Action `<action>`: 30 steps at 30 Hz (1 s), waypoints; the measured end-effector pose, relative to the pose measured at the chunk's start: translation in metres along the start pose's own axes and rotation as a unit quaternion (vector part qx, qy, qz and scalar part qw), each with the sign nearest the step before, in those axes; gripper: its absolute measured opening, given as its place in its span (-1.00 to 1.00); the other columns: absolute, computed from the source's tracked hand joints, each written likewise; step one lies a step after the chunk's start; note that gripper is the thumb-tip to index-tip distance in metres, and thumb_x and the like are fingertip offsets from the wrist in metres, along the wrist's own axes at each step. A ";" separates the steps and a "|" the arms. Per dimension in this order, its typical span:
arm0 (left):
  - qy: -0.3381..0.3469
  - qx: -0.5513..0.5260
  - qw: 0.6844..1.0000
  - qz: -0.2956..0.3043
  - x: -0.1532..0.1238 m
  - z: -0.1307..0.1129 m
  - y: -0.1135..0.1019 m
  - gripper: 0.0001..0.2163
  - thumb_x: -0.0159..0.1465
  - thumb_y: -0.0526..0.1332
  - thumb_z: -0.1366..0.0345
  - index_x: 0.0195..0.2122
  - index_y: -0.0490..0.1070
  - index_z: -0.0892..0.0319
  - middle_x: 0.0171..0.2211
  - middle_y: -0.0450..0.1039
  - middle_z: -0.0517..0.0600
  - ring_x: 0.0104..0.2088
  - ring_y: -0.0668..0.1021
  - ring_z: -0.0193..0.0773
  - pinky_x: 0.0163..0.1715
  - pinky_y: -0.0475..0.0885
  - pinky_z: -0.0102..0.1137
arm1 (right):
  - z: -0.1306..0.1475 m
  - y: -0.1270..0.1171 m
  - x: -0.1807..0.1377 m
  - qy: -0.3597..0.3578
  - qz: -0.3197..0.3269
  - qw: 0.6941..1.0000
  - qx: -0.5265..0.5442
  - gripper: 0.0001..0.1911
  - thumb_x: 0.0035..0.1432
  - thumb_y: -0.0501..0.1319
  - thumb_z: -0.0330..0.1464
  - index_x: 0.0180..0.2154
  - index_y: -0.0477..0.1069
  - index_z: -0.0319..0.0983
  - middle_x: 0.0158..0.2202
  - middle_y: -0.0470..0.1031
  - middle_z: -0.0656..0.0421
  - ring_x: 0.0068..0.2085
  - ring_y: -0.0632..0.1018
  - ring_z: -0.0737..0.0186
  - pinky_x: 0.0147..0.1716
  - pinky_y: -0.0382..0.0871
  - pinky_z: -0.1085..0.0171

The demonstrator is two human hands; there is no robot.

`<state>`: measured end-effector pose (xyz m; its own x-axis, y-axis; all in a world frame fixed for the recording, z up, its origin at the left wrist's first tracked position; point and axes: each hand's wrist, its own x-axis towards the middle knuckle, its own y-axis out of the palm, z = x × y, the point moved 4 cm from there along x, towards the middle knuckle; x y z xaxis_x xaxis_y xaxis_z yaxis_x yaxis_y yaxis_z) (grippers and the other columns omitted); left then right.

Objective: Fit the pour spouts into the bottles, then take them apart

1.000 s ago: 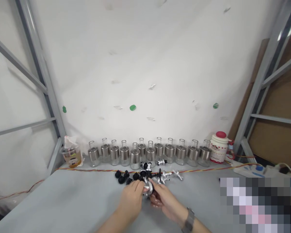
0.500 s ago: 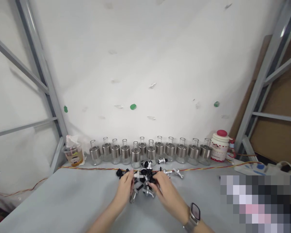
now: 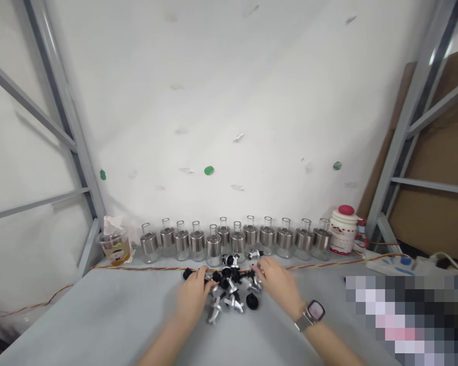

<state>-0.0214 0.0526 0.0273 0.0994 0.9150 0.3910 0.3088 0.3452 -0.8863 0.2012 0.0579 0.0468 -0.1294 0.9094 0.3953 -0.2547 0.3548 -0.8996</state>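
Observation:
Silver pour spouts (image 3: 235, 303) with black stoppers lie in a loose pile on the grey table. My left hand (image 3: 193, 294) is cupped at the pile's left edge, thumb and forefinger apart, touching the nearest pieces. At the right edge, my right hand (image 3: 278, 280) has its bent fingers against a couple of silver spouts (image 3: 254, 282); its fingertips are slightly blurred. Closest to me lies one spout (image 3: 214, 311), and a round black stopper (image 3: 252, 301) rests to its right. Behind the pile stand several glass bottles (image 3: 213, 245) with metal sleeves, their necks uncapped.
A red-and-yellow twisted wire (image 3: 148, 266) crosses the table behind the pile. To the left stands a plastic cup (image 3: 115, 249) of amber liquid; to the right, a white jar (image 3: 343, 234) with a red lid. A power strip (image 3: 391, 264) lies beyond the jar.
My right hand has moved right and back from the middle of the pile. Spouts that lay apart on the right are now closer in. A round black stopper now shows at the front right.

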 end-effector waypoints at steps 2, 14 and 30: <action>0.000 -0.002 1.000 -0.001 0.000 0.000 -0.001 -0.77 0.22 0.02 0.21 -0.15 0.29 0.15 -0.41 0.46 0.03 -0.41 0.51 -0.17 -0.51 0.26 -0.42 | -0.011 0.000 0.018 -0.003 0.005 0.999 -0.033 -0.78 0.18 -0.02 -0.39 -0.24 0.39 -0.23 -0.24 0.42 0.01 -0.13 0.38 0.06 -0.23 0.16 0.24; 0.038 -0.088 0.994 -0.061 -0.009 -0.007 -0.004 -0.74 0.27 -0.08 0.18 -0.12 0.25 0.13 -0.54 0.41 -0.07 -0.51 0.50 -0.28 -0.54 0.28 -0.48 | -0.039 0.023 0.063 0.021 0.037 0.999 0.010 -0.76 0.01 0.06 -0.56 -0.23 0.35 -0.30 -0.25 0.36 0.01 -0.22 0.44 0.15 -0.24 0.24 0.28; 0.186 -0.168 0.968 -0.011 -0.020 -0.039 -0.002 -0.80 0.21 0.06 0.16 -0.32 0.33 0.17 -0.56 0.38 -0.08 -0.53 0.42 -0.33 -0.54 0.26 -0.51 | 0.039 0.021 -0.021 -0.141 0.002 0.915 0.379 -0.41 0.06 -0.17 -0.65 0.07 0.13 -0.09 -0.12 0.19 0.09 -0.11 0.39 0.24 -0.07 0.36 0.23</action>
<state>0.0126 0.0259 0.0310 0.4045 0.7477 0.5266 0.5983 0.2192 -0.7707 0.1616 0.0377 0.0268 -0.3472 0.7798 0.5210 -0.8308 0.0020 -0.5566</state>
